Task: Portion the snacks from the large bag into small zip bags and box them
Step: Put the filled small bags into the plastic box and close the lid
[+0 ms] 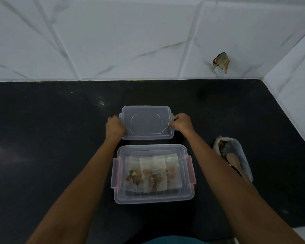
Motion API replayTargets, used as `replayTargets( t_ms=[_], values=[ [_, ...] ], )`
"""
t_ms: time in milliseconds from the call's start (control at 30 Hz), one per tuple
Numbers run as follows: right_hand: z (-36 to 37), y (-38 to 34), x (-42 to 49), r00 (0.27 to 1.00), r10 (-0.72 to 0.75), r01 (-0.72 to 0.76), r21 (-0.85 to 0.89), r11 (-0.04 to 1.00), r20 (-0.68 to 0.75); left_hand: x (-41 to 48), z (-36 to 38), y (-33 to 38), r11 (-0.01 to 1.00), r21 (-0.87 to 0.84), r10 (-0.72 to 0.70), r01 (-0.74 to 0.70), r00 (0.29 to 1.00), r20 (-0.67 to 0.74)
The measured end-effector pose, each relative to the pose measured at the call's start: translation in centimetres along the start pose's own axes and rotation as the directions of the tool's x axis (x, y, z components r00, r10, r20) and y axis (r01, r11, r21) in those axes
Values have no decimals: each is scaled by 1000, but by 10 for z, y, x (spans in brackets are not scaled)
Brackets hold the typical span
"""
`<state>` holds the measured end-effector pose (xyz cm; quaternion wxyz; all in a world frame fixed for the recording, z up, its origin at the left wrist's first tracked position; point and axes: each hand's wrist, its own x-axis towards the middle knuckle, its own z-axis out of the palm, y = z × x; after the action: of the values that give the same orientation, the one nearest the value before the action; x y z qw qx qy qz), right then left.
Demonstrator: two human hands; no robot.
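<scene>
Both left hand [114, 128] and right hand [182, 124] clamp curled fingers [173, 124] on the lid [146, 122], beyond the box [153, 199].

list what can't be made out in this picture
All head view.
1. left hand grip on the lid: fingertips hidden behind its own knuckles.
2. snacks in the zip bags in the box: cloudy plastic blurs them; kind unclear.
3. big bag: right forearm covers its near side and the spoon handle's end.
4. brown scrap on the wall: too small to identify.
</scene>
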<state>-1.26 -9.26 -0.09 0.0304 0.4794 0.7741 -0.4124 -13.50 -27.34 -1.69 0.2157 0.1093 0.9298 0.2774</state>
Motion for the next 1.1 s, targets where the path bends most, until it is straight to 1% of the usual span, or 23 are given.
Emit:
replayTargets(
  t_ms=[100,200,400,533,633,733,833,900,1000,1100],
  values=[
    [0,0,1,1000,2,-1,25,1000,-21,1,-4,-2,991,-129,-35,33,999,-14],
    [-5,-1,-3,999,0,2,61,998,-35,-6,-11,3,966,-258,-39,33,999,-20],
    [-34,-4,-25,993,-91,105,209,972,-75,-34,-37,18,908,-417,34,-38,999,-16],
    [-51,0,-51,989,-120,138,232,963,-90,-62,-51,24,871,-482,72,-91,996,-59],
    [-59,6,-77,983,-140,165,255,953,-116,-86,-61,23,850,-514,88,-114,993,-75],
    [-62,15,-103,983,-127,159,262,952,-135,-109,-63,17,839,-527,99,-136,990,-97],
    [-62,23,-125,982,-107,148,281,948,-156,-131,-62,8,846,-519,99,-126,992,-80],
    [-61,29,-138,984,-100,140,294,945,-147,-143,-59,0,852,-513,95,-108,994,-53],
    [-54,41,-153,989,-103,128,266,956,-106,-157,-53,-16,867,-491,79,-86,996,-34],
    [-42,54,-165,994,-74,92,243,966,-83,-169,-45,-31,885,-461,60,-65,998,-27]
  ],
)
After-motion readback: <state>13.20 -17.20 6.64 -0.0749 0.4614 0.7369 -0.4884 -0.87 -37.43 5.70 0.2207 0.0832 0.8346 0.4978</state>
